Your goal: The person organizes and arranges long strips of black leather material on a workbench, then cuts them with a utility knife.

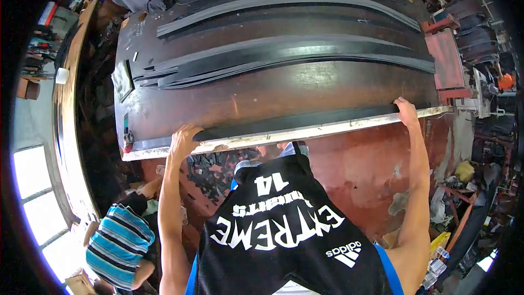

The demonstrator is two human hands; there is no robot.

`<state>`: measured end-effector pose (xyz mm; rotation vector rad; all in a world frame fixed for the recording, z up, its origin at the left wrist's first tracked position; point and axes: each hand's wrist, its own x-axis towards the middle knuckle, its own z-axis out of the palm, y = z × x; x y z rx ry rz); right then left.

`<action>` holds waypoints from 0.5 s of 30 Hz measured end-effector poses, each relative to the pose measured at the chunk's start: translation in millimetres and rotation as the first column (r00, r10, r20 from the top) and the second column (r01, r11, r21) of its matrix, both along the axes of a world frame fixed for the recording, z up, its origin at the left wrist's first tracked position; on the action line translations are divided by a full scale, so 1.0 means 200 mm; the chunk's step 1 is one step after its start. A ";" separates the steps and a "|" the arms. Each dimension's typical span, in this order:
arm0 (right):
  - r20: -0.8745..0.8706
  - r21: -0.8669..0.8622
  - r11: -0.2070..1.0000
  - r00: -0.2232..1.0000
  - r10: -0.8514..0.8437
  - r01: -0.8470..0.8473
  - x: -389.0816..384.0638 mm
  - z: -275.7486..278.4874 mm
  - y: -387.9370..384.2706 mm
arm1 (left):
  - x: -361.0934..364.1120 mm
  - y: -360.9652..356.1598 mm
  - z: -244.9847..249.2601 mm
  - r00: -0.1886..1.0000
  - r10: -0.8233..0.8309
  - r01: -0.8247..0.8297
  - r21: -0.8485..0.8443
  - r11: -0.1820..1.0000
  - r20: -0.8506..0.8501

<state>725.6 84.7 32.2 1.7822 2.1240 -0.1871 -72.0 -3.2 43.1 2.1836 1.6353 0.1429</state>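
A long, flat black strip [300, 123] lies along the near edge of the brown worktable [327, 79]. My left hand [184, 140] grips its left end at the table's edge, fingers curled over the top. At the other end, my right hand [405, 111] pinches the strip near the right corner. Beyond it, a stack of long dark strips [295, 62] stretches across the tabletop, slightly bowed. Farther back is another bundle of grey-black strips [289, 1]. The strips' material cannot be made out for sure.
A small teal and red tool [128, 135] lies at the table's left edge, below a folded sheet [123, 81]. A red metal frame [445, 57] adjoins the right end. Dark scraps [210, 173] cover the floor below. A person in a striped shirt [120, 246] is at lower left.
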 end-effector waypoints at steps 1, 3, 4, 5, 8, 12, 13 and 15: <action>-0.001 -0.001 1.000 1.000 0.001 -0.001 0.00 0.01 0.00 | 0.01 -0.01 0.00 1.000 0.001 -0.001 -0.001 1.000 -0.001; -0.004 -0.054 0.998 1.000 -0.020 0.020 0.01 0.01 0.01 | 0.03 0.00 0.01 0.999 0.030 -0.030 0.003 1.000 -0.018; -0.059 -0.020 1.000 0.998 0.006 -0.007 0.00 0.03 0.00 | 0.04 0.00 0.02 0.999 0.030 -0.030 0.015 0.999 -0.024; -0.113 0.016 0.999 0.993 0.033 -0.031 0.00 0.05 -0.02 | 0.05 -0.01 0.02 0.995 0.067 -0.068 -0.024 0.997 -0.068; -0.172 -0.025 0.999 0.985 0.033 -0.038 0.02 0.11 0.00 | 0.13 -0.03 -0.04 0.974 0.113 -0.120 -0.021 0.993 -0.195; -0.191 0.045 0.997 0.979 0.066 -0.058 0.23 0.06 -0.04 | 0.50 0.01 0.01 0.970 0.096 -0.108 -0.044 0.993 -0.224; -0.196 0.086 0.995 0.978 0.073 -0.057 0.28 0.04 -0.04 | 0.60 0.01 0.02 0.979 0.099 -0.110 -0.050 0.993 -0.179; -0.229 0.103 0.994 0.971 0.069 -0.047 0.35 0.01 -0.02 | 0.75 0.06 0.01 0.972 0.084 -0.096 -0.044 0.994 -0.221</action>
